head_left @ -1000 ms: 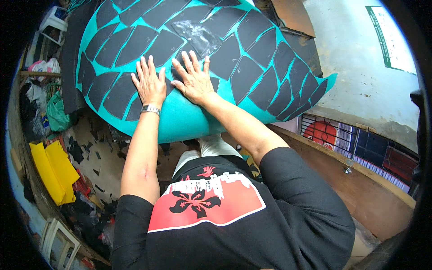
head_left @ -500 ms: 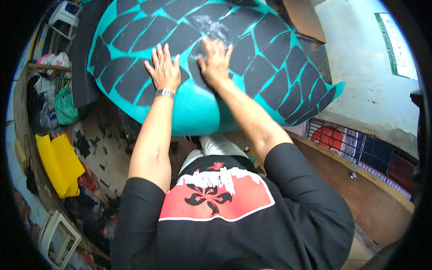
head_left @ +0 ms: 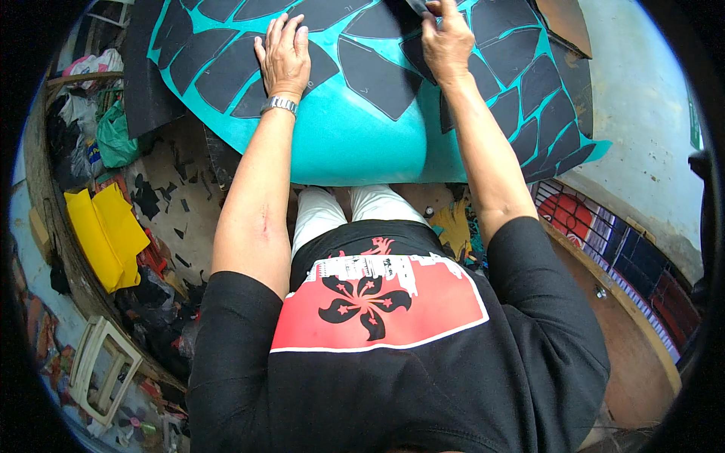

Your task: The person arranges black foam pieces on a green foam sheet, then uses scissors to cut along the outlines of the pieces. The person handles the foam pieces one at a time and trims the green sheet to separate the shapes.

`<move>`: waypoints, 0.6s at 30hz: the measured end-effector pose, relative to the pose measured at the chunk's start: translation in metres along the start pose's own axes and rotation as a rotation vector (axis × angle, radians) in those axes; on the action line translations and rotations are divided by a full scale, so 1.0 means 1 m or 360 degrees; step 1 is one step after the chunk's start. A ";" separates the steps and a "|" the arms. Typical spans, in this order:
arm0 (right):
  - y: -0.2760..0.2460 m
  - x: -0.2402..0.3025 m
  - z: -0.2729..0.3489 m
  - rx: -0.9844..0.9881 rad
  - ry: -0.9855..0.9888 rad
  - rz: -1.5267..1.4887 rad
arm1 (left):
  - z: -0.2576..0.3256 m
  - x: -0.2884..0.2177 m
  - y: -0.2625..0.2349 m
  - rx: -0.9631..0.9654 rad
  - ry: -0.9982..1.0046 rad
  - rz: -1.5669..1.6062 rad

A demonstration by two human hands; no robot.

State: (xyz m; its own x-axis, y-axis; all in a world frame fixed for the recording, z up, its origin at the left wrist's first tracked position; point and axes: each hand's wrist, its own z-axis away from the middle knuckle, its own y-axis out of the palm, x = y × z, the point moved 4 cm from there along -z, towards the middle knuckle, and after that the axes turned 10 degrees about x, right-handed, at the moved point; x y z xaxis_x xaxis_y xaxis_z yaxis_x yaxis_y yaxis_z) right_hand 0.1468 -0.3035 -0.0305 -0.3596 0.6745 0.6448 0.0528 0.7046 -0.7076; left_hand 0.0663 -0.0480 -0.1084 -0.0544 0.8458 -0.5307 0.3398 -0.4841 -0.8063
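A large teal sheet (head_left: 332, 151) lies before me, its near edge curving down. Many dark, scale-shaped patches (head_left: 377, 75) cover it, with teal strips showing between them and faint marks on some. My left hand (head_left: 284, 60) rests on the patches at the left, fingers stretched out, a metal watch (head_left: 279, 104) on its wrist. Farther right, near the top edge of the view, my right hand (head_left: 448, 44) has its fingers curled and pinched. Beside those fingertips is a small greyish thing, cut off by the frame, whose kind I cannot tell.
Left of me lie a folded yellow sheet (head_left: 106, 238), a green bag (head_left: 116, 140) and a pale plastic frame (head_left: 102, 374). Dark scraps (head_left: 146, 196) litter the floor. On the right are a wooden board (head_left: 604, 302), a metal grille (head_left: 596, 226) and a pale wall (head_left: 630, 98).
My right hand has moved right and farther away, its spread fingers now curled. My left hand remains spread on the patches. The view has shifted, so the sheet sits higher in it.
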 end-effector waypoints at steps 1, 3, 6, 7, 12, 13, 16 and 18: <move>-0.011 0.007 0.001 -0.0089 -0.0136 -0.0163 | 0.000 0.000 -0.001 0.0013 0.0009 0.0033; -0.025 0.018 0.011 -0.0062 -0.0240 -0.0142 | 0.000 -0.003 -0.001 0.0029 0.0057 -0.0069; -0.027 0.026 0.030 -0.0015 -0.0280 -0.0056 | 0.005 -0.006 -0.003 0.0140 0.0067 0.0013; -0.022 0.026 0.035 0.0027 -0.0198 0.0016 | 0.008 -0.009 -0.004 0.0210 0.0139 -0.0089; 0.015 0.012 0.033 0.0172 0.0019 0.0172 | 0.027 -0.011 -0.011 0.0599 0.0253 -0.0425; 0.023 0.009 0.027 0.0178 -0.0030 0.0237 | 0.028 -0.013 -0.012 0.0552 0.0280 -0.0434; 0.046 -0.002 0.017 0.0244 -0.0099 0.0485 | 0.029 -0.013 -0.012 0.0585 0.0205 -0.0558; 0.052 -0.013 0.010 0.0354 -0.0069 0.0692 | 0.030 -0.014 -0.011 0.0601 0.0186 -0.0599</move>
State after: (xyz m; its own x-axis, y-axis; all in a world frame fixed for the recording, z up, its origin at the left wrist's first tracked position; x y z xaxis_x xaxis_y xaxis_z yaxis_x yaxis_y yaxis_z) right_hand 0.1445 -0.2780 -0.0780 -0.3873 0.8825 0.2667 0.0078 0.2924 -0.9563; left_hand 0.0350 -0.0607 -0.0999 0.0051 0.9850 -0.1723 -0.0450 -0.1719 -0.9841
